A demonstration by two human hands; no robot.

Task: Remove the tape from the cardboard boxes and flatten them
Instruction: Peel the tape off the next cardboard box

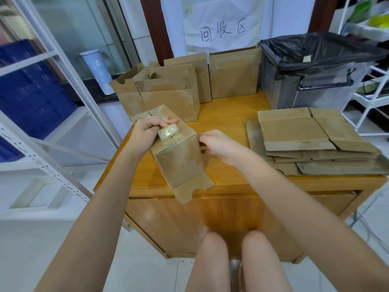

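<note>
Gripping a tape wad (168, 132) against the box (176, 152), the left hand (147, 131) steadies it on the counter (227, 114); the right hand (219, 146) pinches at its upper corner. Likely light, thin-walled, crushable: hold edges, peel slowly.

Handwritten "回收区" on the white paper sign (223, 24) behind the table.
</note>
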